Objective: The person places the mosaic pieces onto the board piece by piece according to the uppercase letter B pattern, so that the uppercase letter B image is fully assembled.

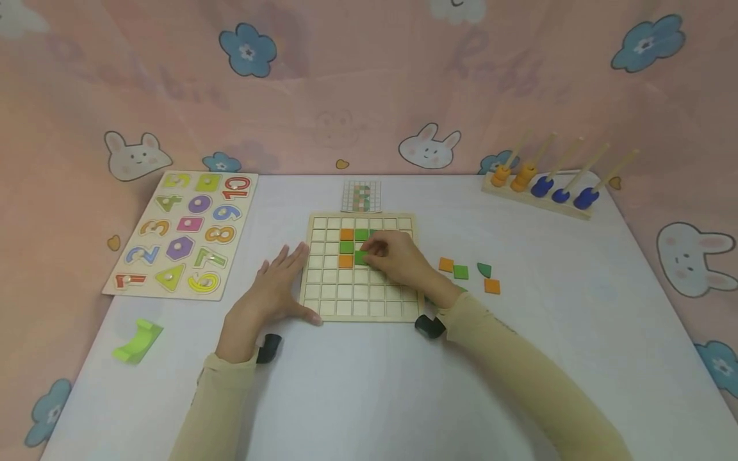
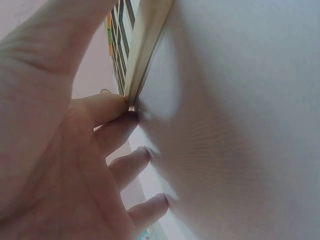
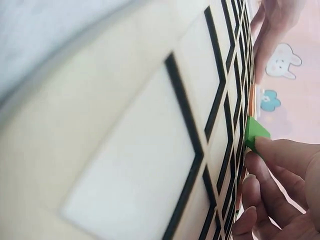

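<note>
A wooden grid board [image 1: 361, 310] lies on the table, with orange and green square tiles in its upper left-middle cells. My right hand [image 1: 398, 256] pinches a green square tile [image 3: 256, 134] between thumb and finger, tilted at the board's surface beside an orange tile [image 1: 346, 261]. The hand covers part of the upper right cells. With fingers spread, my left hand [image 1: 270, 291] rests at the board's left edge. In the left wrist view its index fingertip touches the frame corner while the other fingertips rest on the white tabletop.
A pattern card [image 1: 361, 196] lies behind the board. Loose tiles [image 1: 460, 272] are scattered to the right. On the left are a number puzzle [image 1: 155, 246] and a green curved block [image 1: 138, 342]. A bead stacker with pegs [image 1: 537, 194] stands at the back right.
</note>
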{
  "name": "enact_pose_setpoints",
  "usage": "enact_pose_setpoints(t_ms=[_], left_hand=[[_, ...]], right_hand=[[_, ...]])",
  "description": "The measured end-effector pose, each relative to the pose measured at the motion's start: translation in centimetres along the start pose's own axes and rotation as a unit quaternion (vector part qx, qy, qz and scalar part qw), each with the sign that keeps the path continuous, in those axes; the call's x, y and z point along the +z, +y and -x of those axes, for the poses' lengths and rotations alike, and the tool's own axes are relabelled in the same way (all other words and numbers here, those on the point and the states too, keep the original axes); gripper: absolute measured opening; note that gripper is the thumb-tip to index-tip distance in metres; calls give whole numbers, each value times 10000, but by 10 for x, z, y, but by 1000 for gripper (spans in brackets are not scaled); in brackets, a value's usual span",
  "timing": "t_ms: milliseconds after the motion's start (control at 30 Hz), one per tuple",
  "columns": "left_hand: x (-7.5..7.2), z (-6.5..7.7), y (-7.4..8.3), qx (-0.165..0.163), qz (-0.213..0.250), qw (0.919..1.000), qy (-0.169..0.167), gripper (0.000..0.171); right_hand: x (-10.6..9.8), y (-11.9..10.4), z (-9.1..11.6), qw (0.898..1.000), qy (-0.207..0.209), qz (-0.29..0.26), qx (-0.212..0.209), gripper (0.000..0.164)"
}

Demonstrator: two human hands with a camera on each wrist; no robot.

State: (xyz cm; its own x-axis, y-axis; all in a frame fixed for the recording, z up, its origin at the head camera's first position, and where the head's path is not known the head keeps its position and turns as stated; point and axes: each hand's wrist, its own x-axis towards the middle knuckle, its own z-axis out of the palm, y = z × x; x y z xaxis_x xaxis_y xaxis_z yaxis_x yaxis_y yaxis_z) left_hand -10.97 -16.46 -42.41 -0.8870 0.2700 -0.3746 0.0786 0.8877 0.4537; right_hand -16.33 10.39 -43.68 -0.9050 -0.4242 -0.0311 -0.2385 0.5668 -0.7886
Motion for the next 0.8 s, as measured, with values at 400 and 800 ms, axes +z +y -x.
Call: enact_pose_setpoints(t_ms=[400, 800], left_hand=[[1, 0, 1, 21, 34, 10000, 4, 145], [1, 0, 2, -6, 21, 10000, 13, 147]], right_hand=[[-1, -6, 2, 9984, -117, 540, 147, 20], [-18, 10, 19, 9958, 86, 862, 313, 22]])
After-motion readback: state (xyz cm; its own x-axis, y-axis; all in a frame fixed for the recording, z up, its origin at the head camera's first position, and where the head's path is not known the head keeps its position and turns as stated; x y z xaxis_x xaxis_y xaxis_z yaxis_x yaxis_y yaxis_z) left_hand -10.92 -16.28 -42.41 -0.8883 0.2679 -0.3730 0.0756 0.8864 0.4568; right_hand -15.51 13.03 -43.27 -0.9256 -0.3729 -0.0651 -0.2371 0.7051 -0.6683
